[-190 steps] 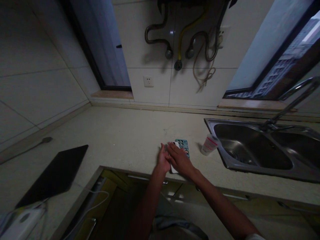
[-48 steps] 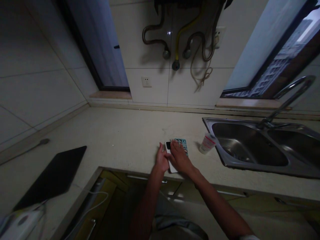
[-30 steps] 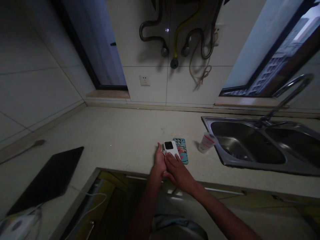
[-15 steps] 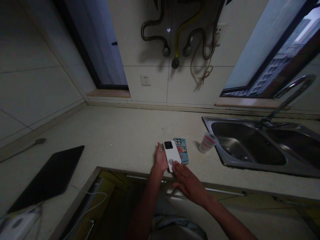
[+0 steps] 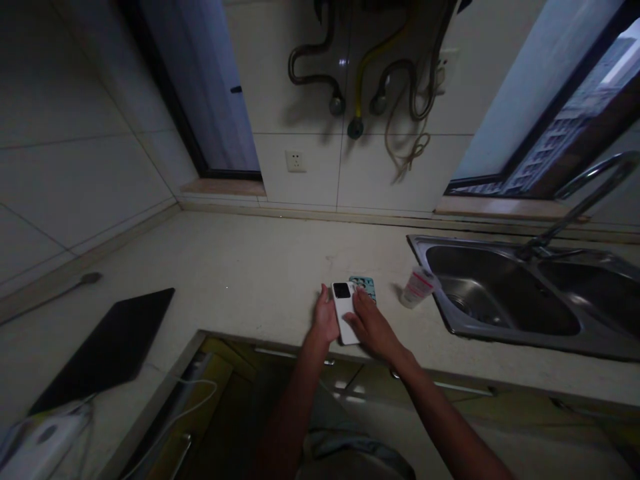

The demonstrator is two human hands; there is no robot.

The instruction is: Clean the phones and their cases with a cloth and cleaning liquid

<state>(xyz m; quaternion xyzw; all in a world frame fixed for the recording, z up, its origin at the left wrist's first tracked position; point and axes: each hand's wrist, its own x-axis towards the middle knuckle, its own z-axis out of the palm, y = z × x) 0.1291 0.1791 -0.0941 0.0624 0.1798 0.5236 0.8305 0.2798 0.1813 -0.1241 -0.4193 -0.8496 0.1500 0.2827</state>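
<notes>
My left hand is closed along the left side of a white smartphone, its back and dark square camera block facing up. Over the phone's right side lies my right hand, fingers together near the upper right corner and thumb across the back. A small greyish bit seems to show at those fingertips, too small to name. Partly hidden behind the phone and right hand, a teal patterned phone case or cased phone rests on the counter.
To the right a clear plastic cup with pink print leans beside the steel sink and its tall faucet. A black flat panel lies on the left counter, with a white cable hanging below. Pipes and a socket are on the wall.
My right hand has slid up the phone from its lower end to its upper right. A grey patch near the phone's lower end no longer shows there. More of the teal case is covered.
</notes>
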